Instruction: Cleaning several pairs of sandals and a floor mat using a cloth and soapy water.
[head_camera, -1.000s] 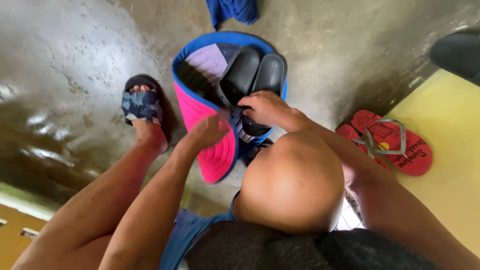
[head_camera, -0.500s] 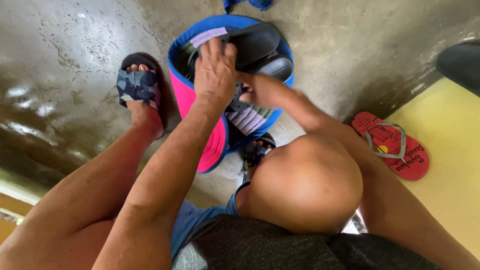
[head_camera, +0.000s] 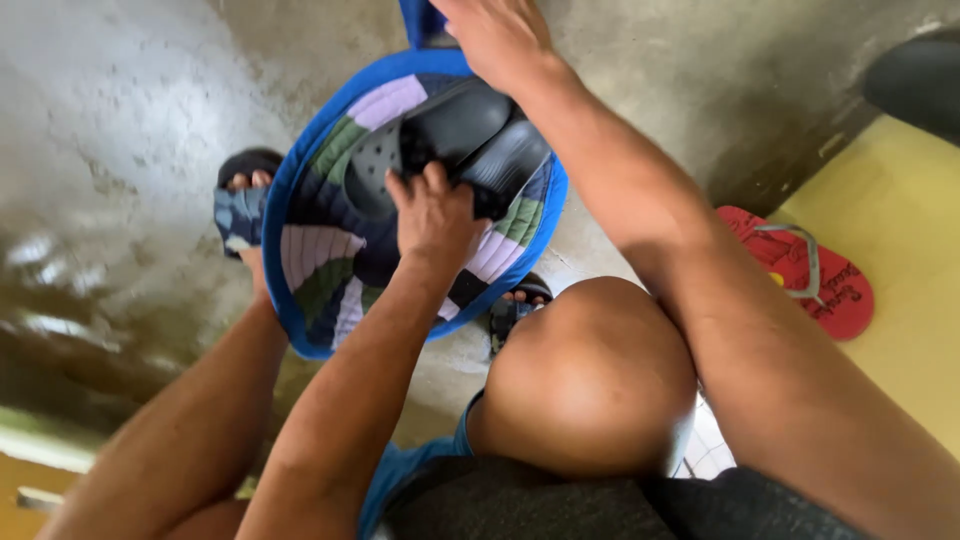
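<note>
A round patchwork mat (head_camera: 320, 260) with a blue border lies across my lap and legs, patchwork side up. On it rests a pair of black slippers (head_camera: 470, 135). My left hand (head_camera: 432, 212) grips the near edge of the slippers with curled fingers. My right hand (head_camera: 497, 38) reaches past the mat's far rim, next to a blue cloth (head_camera: 422, 22). Its fingers run out of the top of the frame, so what they hold is hidden.
My feet wear dark patterned sandals: one (head_camera: 240, 200) left of the mat, one (head_camera: 515, 305) peeking out below it. A red flip-flop (head_camera: 812, 272) lies at the right by a yellow floor section (head_camera: 905, 300). The concrete floor (head_camera: 120, 150) looks wet.
The mat, earlier folded with its pink underside showing, now lies open with the patchwork up. My right hand left the slippers and went to the far rim; my left hand took hold of them.
</note>
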